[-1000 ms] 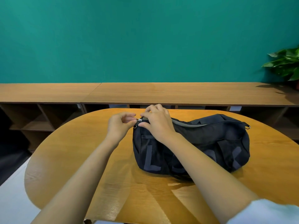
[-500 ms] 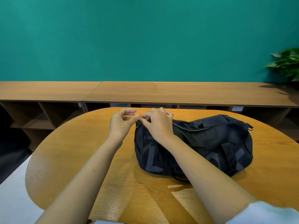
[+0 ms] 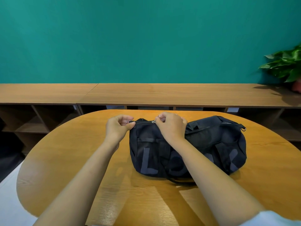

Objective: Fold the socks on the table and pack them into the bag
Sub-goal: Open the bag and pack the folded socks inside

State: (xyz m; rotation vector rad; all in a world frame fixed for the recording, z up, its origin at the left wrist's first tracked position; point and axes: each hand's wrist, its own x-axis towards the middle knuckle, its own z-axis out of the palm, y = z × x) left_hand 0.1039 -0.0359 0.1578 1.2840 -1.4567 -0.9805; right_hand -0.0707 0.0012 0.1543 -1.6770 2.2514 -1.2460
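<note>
Now the left hand and right hand both pinch the top of the bag on the table.

The black bag lies lengthways across the round wooden table, a little right of centre, with large grey letters on its near face. The left hand grips the bag's left end, thumb and curled fingers closed on the fabric by a small metal ring. The right hand, near it along the top seam, pinches at the zip pull. The two hands are apart, with a short closed stretch of zip between them. Right of the right hand the top fabric sags, and whether the zip is closed there cannot be told. A white sleeve shows at the lower right corner. Behind the table a low wooden shelf runs along a teal wall, with a leafy plant at its right end.
</note>
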